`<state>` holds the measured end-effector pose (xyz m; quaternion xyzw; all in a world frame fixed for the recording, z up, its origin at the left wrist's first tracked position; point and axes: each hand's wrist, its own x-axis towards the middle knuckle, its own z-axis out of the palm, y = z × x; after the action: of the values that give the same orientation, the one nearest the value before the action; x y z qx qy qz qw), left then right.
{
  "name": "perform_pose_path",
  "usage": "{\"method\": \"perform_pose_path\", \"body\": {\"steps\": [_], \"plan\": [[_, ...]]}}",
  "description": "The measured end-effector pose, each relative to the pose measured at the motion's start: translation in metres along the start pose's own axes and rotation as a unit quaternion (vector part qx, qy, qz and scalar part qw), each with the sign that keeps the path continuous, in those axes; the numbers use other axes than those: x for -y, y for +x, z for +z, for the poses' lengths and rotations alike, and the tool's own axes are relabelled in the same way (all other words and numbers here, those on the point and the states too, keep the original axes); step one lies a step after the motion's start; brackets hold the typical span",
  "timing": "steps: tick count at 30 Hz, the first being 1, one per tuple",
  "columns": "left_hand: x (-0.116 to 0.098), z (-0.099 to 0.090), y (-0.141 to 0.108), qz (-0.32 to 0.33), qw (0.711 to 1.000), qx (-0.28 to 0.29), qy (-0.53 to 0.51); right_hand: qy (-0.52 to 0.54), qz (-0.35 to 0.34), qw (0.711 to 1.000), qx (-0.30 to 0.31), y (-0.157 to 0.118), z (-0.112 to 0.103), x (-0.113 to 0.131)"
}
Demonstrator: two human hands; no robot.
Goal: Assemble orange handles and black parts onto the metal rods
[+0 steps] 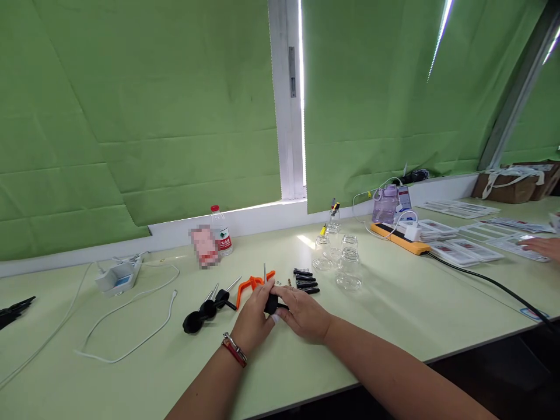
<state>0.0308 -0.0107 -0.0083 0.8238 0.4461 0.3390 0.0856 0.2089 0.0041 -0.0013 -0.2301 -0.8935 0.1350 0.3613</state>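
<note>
One head view. Held over the pale green table (131,379): black plastic part (272,304), near side of the angular orange plastic piece (250,282). Left hand (252,313) and right hand (308,315) close around it, fingers curled; thin grey metal rod (265,273) rises beside the left fingertips. Work seems midway: three round-headed black parts with metal rods (209,309) look assembled; slender black pieces with coil springs (307,284) lie loose, clear jars (349,271) stand lidless.

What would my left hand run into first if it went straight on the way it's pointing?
Apart from the black part it holds, your left hand would probably meet the orange piece just ahead; the depth between them is unclear.
</note>
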Motion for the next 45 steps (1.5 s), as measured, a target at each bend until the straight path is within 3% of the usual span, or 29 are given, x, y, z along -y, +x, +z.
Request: {"method": "perform_pose_path", "body": {"steps": [4,7,9,10,13,15,18,23,29,35,39,45], "plan": [[0.002,-0.015,0.003,0.008,0.998,-0.049,0.04,-0.027,-0.031,0.999,0.019,-0.001,-0.002,0.002],[0.008,-0.047,0.006,-0.018,0.981,-0.185,0.053,-0.045,-0.011,0.998,0.033,-0.004,-0.003,-0.001],[0.022,-0.075,0.005,-0.097,0.952,-0.289,0.034,-0.048,0.018,0.998,0.033,-0.005,-0.003,-0.003],[0.033,-0.089,0.004,-0.155,0.937,-0.313,0.006,-0.046,0.031,0.998,0.031,-0.006,-0.003,-0.004],[0.072,-0.124,-0.008,-0.307,0.868,-0.363,-0.141,-0.038,0.05,0.998,0.031,-0.006,-0.002,-0.005],[0.095,-0.135,-0.02,-0.368,0.832,-0.352,-0.219,-0.038,0.052,0.997,0.038,-0.005,-0.001,-0.006],[0.112,-0.133,-0.034,-0.426,0.822,-0.298,-0.234,-0.038,0.053,0.997,0.052,-0.005,0.001,-0.007],[0.107,-0.111,-0.038,-0.426,0.877,-0.166,-0.15,-0.038,0.066,0.995,0.061,-0.007,0.003,-0.011],[0.111,-0.102,-0.036,-0.434,0.885,-0.115,-0.121,-0.044,0.076,0.994,0.071,-0.008,0.004,-0.014],[0.126,-0.095,-0.035,-0.413,0.894,-0.173,-0.034,-0.048,0.086,0.991,0.089,-0.006,0.003,-0.012],[0.133,-0.09,-0.032,-0.417,0.883,-0.215,0.003,-0.054,0.084,0.99,0.095,-0.006,0.002,-0.012],[0.126,-0.09,-0.031,-0.384,0.887,-0.253,0.037,-0.074,0.09,0.987,0.111,-0.004,0.002,-0.007]]}}
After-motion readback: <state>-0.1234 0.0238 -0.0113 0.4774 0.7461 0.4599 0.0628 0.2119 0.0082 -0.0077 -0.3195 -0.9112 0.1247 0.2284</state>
